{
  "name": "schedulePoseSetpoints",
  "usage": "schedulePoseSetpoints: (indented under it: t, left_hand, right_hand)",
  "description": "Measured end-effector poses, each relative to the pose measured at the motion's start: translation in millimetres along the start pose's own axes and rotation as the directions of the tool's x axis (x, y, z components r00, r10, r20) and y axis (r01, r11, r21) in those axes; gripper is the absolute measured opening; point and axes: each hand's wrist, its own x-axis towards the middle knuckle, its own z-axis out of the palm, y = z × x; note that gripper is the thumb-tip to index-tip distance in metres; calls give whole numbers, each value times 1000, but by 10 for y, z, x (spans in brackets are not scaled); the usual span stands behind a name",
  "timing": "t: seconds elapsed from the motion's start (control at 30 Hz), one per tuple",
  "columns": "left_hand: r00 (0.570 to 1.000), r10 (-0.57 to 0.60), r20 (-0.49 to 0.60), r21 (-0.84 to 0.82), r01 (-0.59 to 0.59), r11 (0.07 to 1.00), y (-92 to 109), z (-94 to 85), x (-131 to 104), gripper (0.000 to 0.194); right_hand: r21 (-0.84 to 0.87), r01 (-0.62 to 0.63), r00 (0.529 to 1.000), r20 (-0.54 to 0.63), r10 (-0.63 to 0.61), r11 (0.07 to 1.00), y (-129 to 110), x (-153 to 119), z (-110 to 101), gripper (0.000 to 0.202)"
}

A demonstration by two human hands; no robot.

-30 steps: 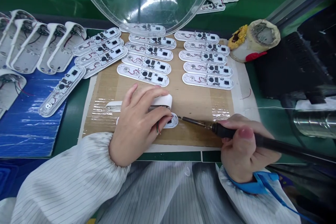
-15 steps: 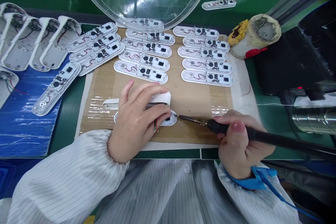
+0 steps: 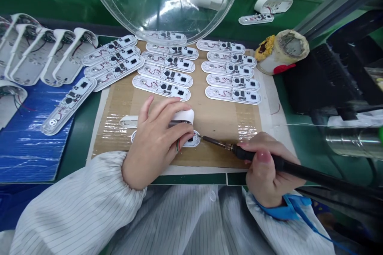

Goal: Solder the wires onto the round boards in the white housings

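My right hand (image 3: 271,171) is wrapped round the dark handle of a soldering iron (image 3: 254,153). The iron's tip touches or nearly touches the right end of a white circuit board (image 3: 195,140). Over that board lies my left hand (image 3: 161,139), its thumb and forefinger pinched together near the board's right end. Thin coloured wires (image 3: 178,146) come out below those fingers; their ends at the board are too small to make out. A white curved housing (image 3: 185,116) lies behind the board, partly covered by the left fingers. The hand also hides the board's middle.
Beneath the work is a cardboard sheet (image 3: 221,119), with several finished-looking board strips (image 3: 233,95) in rows behind. White housings (image 3: 67,55) stand on a blue board (image 3: 38,151) at left. A clear round lens (image 3: 167,4) overhangs the back. A solder spool (image 3: 350,141) sits right.
The whole view has shifted slightly, so the bench items appear lower. Both hands, the soldering iron and the board keep nearly the same places relative to each other.
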Motion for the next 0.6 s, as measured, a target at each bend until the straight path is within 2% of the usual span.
schedulePoseSetpoints:
  t: [0.1, 0.2, 0.27, 0.33, 0.4, 0.43, 0.47, 0.5, 0.6]
  left_hand:
    - [1000, -7, 13, -8, 7, 1000, 0, 7, 7, 18]
    - [1000, -11, 4, -16, 11, 1000, 2, 9, 16, 19]
    - [1000, -13, 20, -27, 13, 1000, -7, -22, 12, 17]
    - [997, 16, 73, -48, -12, 999, -35, -91, -9, 15]
    - [987, 84, 138, -65, -76, 995, -85, -186, -44, 23]
    - [981, 123, 153, -70, -114, 991, -118, -233, -66, 24]
    - [974, 163, 160, -71, -153, 986, -154, -276, -87, 23]
    - [966, 202, 163, -72, -192, 979, -191, -309, -108, 22]
    - [938, 309, 157, -93, -298, 950, -290, -346, -141, 21]
  right_hand:
    - [0, -52, 980, -190, 51, 999, -21, 57, -40, 22]
    - [5, -109, 882, -460, 99, 994, -13, 205, -124, 27]
    - [2, -145, 852, -509, 126, 990, 39, 359, -216, 27]
    - [-99, -168, 884, -456, 105, 981, 153, 546, -342, 25]
    - [-346, -151, 947, -319, 35, 926, 327, 738, -489, 33]
    - [-488, -108, 979, -201, 9, 866, 421, 823, -559, 38]
    - [-571, -94, 996, -59, 73, 816, 507, 892, -616, 37]
    - [-574, -86, 993, 12, 114, 815, 573, 939, -653, 33]
    - [-380, -208, 978, -49, 205, 902, 570, 887, -593, 34]
